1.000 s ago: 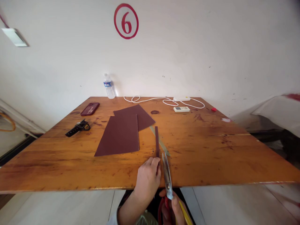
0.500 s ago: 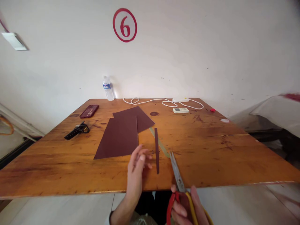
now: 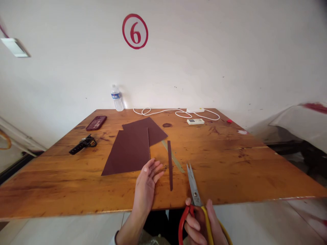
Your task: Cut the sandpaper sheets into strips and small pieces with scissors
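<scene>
In my right hand point(image 3: 195, 224) is a pair of scissors point(image 3: 195, 194) with one red and one yellow handle, its blades slightly parted and pointing away over the table. My left hand point(image 3: 148, 180) is raised near the front edge, palm turned to the right, fingers apart and holding nothing. Just beyond it lies a dark maroon sheet point(image 3: 127, 153), overlapping a second maroon sheet point(image 3: 153, 129) behind. Between my hands rests a narrow maroon strip point(image 3: 170, 166). It crosses a pale greenish strip point(image 3: 176, 161) lying at a slant.
The wooden table point(image 3: 230, 170) meets a white wall. At its left are a phone point(image 3: 96, 123) and a black watch point(image 3: 83, 144). Along the back stand a water bottle point(image 3: 117, 98), a white power strip point(image 3: 195, 110) with its cord, and a remote control point(image 3: 195, 121).
My left hand has turned its palm more to the right and its fingers have straightened. The scissors' blades have parted slightly more. The strips and sheets lie as before.
</scene>
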Tool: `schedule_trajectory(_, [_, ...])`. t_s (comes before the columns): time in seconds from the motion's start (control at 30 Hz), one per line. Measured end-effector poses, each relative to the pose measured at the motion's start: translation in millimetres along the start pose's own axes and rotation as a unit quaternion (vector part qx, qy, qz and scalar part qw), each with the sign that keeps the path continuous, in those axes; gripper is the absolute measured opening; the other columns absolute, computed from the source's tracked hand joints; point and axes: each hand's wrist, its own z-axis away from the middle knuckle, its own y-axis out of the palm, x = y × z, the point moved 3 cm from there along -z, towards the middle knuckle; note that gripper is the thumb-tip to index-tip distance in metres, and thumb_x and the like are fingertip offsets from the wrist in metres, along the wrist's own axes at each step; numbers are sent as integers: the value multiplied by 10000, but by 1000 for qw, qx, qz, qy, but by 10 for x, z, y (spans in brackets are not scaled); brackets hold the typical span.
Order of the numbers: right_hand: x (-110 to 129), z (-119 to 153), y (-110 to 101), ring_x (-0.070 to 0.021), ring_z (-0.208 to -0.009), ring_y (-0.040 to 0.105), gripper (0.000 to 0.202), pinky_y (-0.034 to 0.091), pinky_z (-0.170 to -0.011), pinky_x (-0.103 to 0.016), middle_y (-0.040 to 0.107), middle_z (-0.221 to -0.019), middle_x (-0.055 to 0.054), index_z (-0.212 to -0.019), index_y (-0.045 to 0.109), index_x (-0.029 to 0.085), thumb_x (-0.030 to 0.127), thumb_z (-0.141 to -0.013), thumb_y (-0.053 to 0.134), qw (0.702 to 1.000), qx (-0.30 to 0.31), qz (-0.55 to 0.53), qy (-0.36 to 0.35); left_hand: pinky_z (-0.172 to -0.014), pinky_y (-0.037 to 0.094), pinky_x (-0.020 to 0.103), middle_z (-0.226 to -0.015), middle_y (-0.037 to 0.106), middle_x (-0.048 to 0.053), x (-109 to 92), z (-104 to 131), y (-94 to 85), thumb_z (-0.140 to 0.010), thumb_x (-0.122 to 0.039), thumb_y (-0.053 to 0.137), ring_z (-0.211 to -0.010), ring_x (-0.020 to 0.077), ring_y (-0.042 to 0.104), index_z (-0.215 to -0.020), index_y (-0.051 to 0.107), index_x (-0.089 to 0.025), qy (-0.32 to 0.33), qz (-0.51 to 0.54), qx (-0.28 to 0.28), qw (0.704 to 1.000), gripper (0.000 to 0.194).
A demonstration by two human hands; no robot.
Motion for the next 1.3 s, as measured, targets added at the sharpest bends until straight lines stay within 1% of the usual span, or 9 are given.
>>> schedule_trajectory(0.47, [49,-137,67,-4,-293,246,555,236,-297,-124,589,-501,51,-930,811,213,722,-720,736,1000,-12,8,22,-763,574,362,-870,754,116,-8,-18,36,-737,-455,780,-815,233,718,-844,753,-125,-15,-50,3,999,348])
schedule_trajectory(0.53, [57,-196,106,-6,-269,304,579,235,-287,-123,594,-474,51,-901,808,205,745,-710,724,1000,-15,8,20,-736,571,344,-851,744,98,-8,-17,60,-719,-459,796,-783,215,703,-814,749,-135,-13,-68,-2,998,341])
schedule_trajectory(0.7, [137,-296,226,-60,-314,522,672,334,-314,-136,628,-486,40,-923,761,176,805,-719,645,986,-115,110,41,-746,546,308,-807,732,76,6,5,145,-727,-513,784,-773,196,668,-783,747,-151,-13,-159,2,987,368])
schedule_trajectory(0.83, [298,-341,343,-93,-370,581,729,441,-383,-170,658,-527,43,-1102,686,174,809,-755,601,931,-198,306,22,-730,529,295,-729,710,46,26,22,165,-783,-531,723,-715,186,640,-761,744,-173,-3,-259,25,966,360])
schedule_trajectory(0.93, [435,-375,501,-112,-412,595,659,436,-413,-193,664,-564,36,-1172,649,179,721,-797,659,887,-186,423,-10,-722,527,290,-730,716,37,52,29,133,-825,-502,679,-719,197,647,-783,746,-202,24,-337,50,940,310])
schedule_trajectory(1.03, [576,-427,627,-164,-466,628,433,480,-459,-259,702,-599,0,-1004,717,209,605,-828,706,845,-177,502,-58,-671,522,267,-746,720,32,105,44,85,-871,-461,630,-704,191,649,-818,743,-222,26,-379,80,922,269])
schedule_trajectory(1.13, [694,-514,644,-277,-726,732,289,589,-680,-367,777,-766,-50,-1009,751,233,472,-859,690,800,-144,571,-112,-635,503,235,-741,701,20,165,75,57,-906,-425,592,-666,165,630,-836,736,-233,44,-395,115,911,249])
schedule_trajectory(1.23, [756,-573,528,-329,-918,753,384,603,-838,-412,812,-991,-108,-1199,689,204,416,-892,600,744,-122,650,-93,-606,483,214,-716,678,9,241,110,29,-930,-394,560,-620,142,604,-830,721,-234,69,-404,122,904,248])
schedule_trajectory(1.3, [802,-555,447,-339,-953,760,543,619,-829,-400,804,-1088,-140,-1385,559,166,422,-906,562,676,-144,717,-93,-580,469,203,-687,664,2,308,133,8,-939,-369,546,-586,131,585,-834,712,-234,81,-419,126,896,239])
